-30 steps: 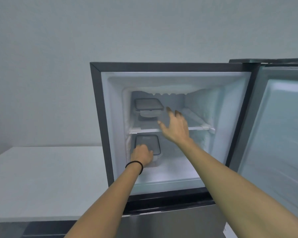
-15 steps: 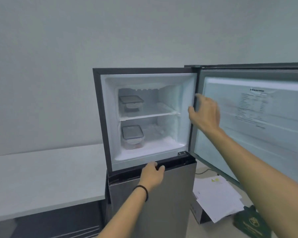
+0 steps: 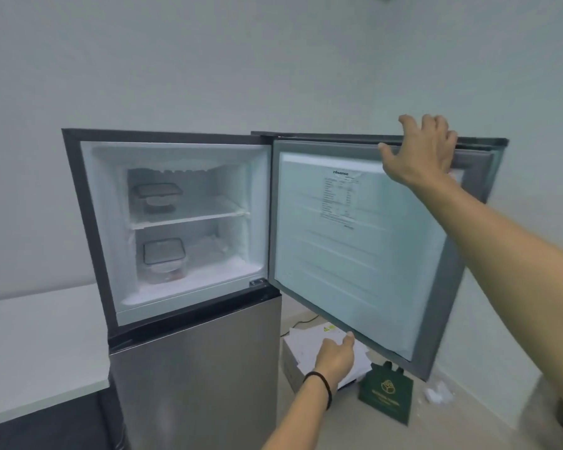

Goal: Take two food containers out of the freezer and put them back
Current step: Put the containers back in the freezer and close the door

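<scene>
R hand [image 3: 420,151] moved up, grips freezer door [image 3: 355,254] top; L hand [image 3: 333,355] at bottom, grip unclear.

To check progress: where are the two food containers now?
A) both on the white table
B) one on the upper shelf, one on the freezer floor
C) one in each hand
B: one container sits on the upper shelf, the other container on the freezer floor; the right hand grips the door.

A plain pale wall [image 3: 273,60] rises behind the grip. Well left stands a white table [image 3: 39,345]; below, on the floor [image 3: 468,427], lie papers [image 3: 309,349] and a green bag [image 3: 387,394].
</scene>
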A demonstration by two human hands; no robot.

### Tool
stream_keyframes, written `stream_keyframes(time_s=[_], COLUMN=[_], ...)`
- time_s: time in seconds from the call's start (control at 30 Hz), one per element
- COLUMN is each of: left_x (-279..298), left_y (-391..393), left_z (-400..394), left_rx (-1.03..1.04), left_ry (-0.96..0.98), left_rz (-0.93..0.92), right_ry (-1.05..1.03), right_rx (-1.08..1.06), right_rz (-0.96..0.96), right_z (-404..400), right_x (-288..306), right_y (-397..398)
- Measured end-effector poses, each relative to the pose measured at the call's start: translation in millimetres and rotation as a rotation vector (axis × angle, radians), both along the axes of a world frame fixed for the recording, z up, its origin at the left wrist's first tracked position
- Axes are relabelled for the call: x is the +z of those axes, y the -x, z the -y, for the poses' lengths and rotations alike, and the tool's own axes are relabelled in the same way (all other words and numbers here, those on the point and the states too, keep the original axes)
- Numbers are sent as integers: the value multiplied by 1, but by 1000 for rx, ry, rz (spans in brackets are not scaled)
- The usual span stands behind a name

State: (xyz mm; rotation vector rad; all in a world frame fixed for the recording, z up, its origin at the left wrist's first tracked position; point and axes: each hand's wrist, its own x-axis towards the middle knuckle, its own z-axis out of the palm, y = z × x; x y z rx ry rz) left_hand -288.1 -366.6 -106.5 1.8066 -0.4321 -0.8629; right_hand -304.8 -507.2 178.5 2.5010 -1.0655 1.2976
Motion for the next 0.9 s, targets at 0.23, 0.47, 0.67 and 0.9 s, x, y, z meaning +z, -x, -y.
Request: stream_keyframes(time_s=[0.23, 0.47, 0.67, 0.9], left_x=[4, -7, -19, -53], left_y=[64, 96, 99, 80], left_z=[80, 125, 138, 116], left_rx=[59, 178, 294, 398], left_ry=[126, 234, 315, 314], left_rz=[-310, -732, -793, -615], right_ry=[15, -45, 15, 43], right_rx=[-114, -90, -62, 6], right_rz=[-204, -324, -399, -504], right_z=[37, 52, 48, 9], right_x=[14, 23, 28, 44], right_y=[30, 44, 49, 52])
